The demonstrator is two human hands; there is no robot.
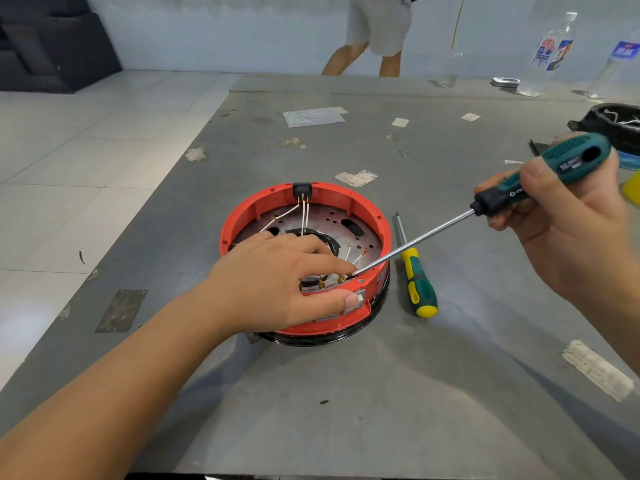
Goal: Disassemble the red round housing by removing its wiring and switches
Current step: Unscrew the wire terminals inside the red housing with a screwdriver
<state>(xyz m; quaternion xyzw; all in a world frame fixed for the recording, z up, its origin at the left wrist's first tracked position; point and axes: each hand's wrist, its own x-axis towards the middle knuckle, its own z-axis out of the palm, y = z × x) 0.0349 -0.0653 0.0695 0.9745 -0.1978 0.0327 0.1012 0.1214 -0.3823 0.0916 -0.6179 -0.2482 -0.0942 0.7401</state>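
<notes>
1. Near the front edge of the grey desk (pixel 346 393), the left arm reaches in from the bottom left corner.
2. A strip of white tape (pixel 597 370) is stuck down near the right edge.
3. The left hand (pixel 277 289) holds the near side of the red round housing (pixel 304 199). Its thumb presses on the outside of the red wall, by a small grey switch (pixel 359 299), and its fingers curl down inside the ring.
4. The housing sits in the middle of the desk, on a black ring (pixel 322 341).
5. Inside the housing there is a round metal plate (pixel 332 220) with holes in it. Thin white wires (pixel 304 213) run from a black switch (pixel 302 189) on the far wall down to the middle.
6. A small yellow and green screwdriver (pixel 417 278) lies flat on the desk, just beside the right side of the housing.
7. The right hand (pixel 561 230) is up in the air over the right side of the desk. Its fingers are wrapped tight round the green and black handle of a long screwdriver (pixel 540 178). The metal tip points down into the housing, close to the left fingertips.
8. Bits of torn tape (pixel 356 177) and a clear plastic bag (pixel 313 116) lie further back.
9. A black round part (pixel 613 126) sits at the right edge.
10. Two clear bottles (pixel 550 53) stand at the far right corner.
11. Past the far edge, a person's legs (pixel 363 53) show on the floor.
</notes>
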